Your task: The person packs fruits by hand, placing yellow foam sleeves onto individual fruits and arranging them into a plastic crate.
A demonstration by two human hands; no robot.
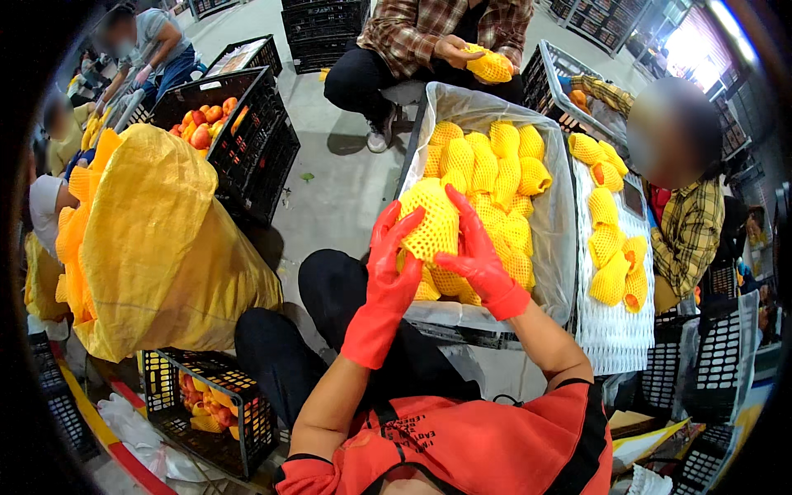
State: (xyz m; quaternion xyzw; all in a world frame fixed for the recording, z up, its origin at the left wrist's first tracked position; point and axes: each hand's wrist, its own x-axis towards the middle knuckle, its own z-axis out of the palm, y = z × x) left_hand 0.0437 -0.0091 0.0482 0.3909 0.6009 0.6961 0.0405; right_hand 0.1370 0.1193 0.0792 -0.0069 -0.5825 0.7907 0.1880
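Between my two hands, above the near left part of a lined crate, is a piece of fruit in a yellow foam net sleeve (431, 221). My left hand (388, 260), in a red rubber glove, closes round its left side. Gloved the same way, my right hand (483, 262) grips it from the right, fingers at the top and thumb lower down. The sleeve covers the fruit, so its kind is hidden. Below and beyond, the crate with a clear plastic liner (551, 272) holds several rows of yellow-sleeved fruit (485, 165).
Left stands a big yellow sack (157, 247) of foam sleeves, beside black crates (256, 140) with red-orange fruit (202, 124). More sleeved fruit (606, 239) lies on white foam netting (615, 338) at right. A person opposite holds a sleeved fruit (490, 66); another person sits at right.
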